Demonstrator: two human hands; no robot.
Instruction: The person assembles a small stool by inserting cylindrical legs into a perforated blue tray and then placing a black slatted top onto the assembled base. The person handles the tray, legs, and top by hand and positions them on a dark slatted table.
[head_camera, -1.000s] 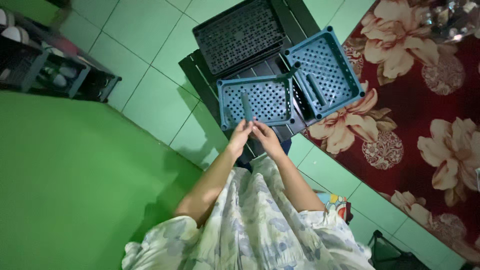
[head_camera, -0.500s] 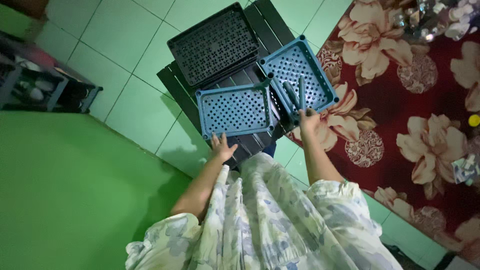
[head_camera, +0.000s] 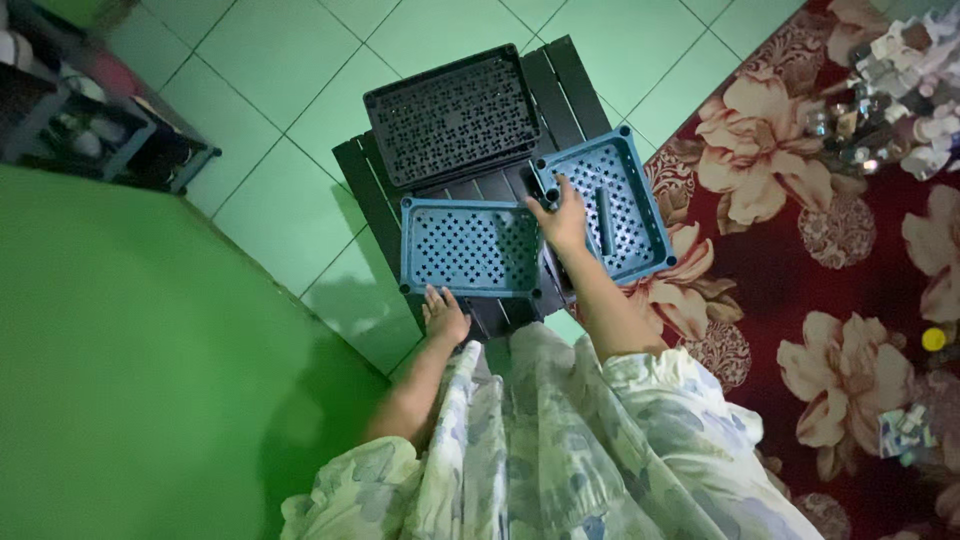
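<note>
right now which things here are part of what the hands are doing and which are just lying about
In hand:
- right hand on the right blue tray
- left hand by the left blue tray
- grey stick in the right tray
- black tray
- dark slatted table

Lying about:
- floral rug
- shelf rack
- clutter of small items

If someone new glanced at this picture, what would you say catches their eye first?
Probably the two blue perforated trays on the dark slatted table mid-frame: the right hand is in the right tray, beside a short dark bar, and the left hand rests below the left tray. Behind them sits a black tray, and a red floral rug fills the right side.
</note>
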